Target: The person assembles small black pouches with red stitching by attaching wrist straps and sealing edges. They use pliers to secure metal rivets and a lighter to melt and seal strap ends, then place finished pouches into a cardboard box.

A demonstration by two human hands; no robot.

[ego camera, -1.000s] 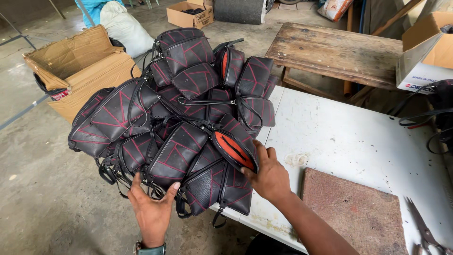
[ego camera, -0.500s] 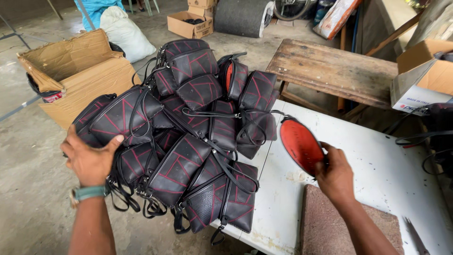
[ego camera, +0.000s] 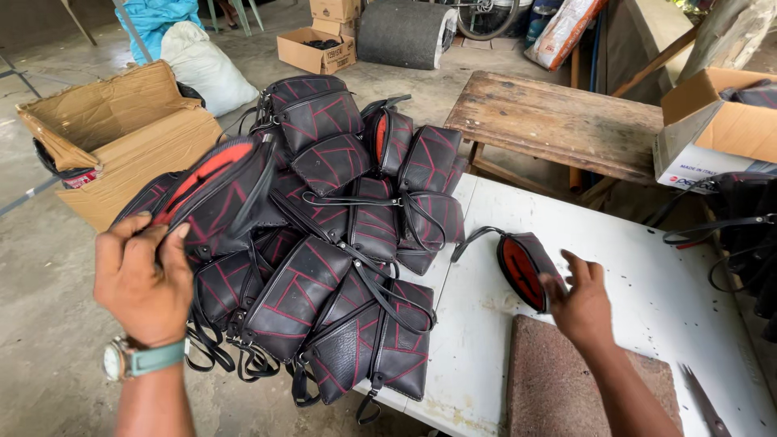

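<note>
A heap of several black bags with red stitching (ego camera: 340,243) hangs over the left end of a white table (ego camera: 647,291). My left hand (ego camera: 142,275) grips one bag from the heap (ego camera: 214,194), lifted at the left, its red lining showing. My right hand (ego camera: 579,303) rests its fingers on a single open black bag with red lining (ego camera: 522,267) that stands on the table apart from the heap, its strap trailing left.
A brown rough slab (ego camera: 566,380) lies near the front edge, scissors (ego camera: 708,405) to its right. An open cardboard box (ego camera: 113,137) sits on the floor at left. A wooden bench (ego camera: 558,121) stands behind the table. More black bags (ego camera: 749,235) and a box (ego camera: 712,121) are at right.
My right hand carried one red-lined bag out of the heap and set it down on the table. My left hand shifted left and lifted another bag from the heap.
</note>
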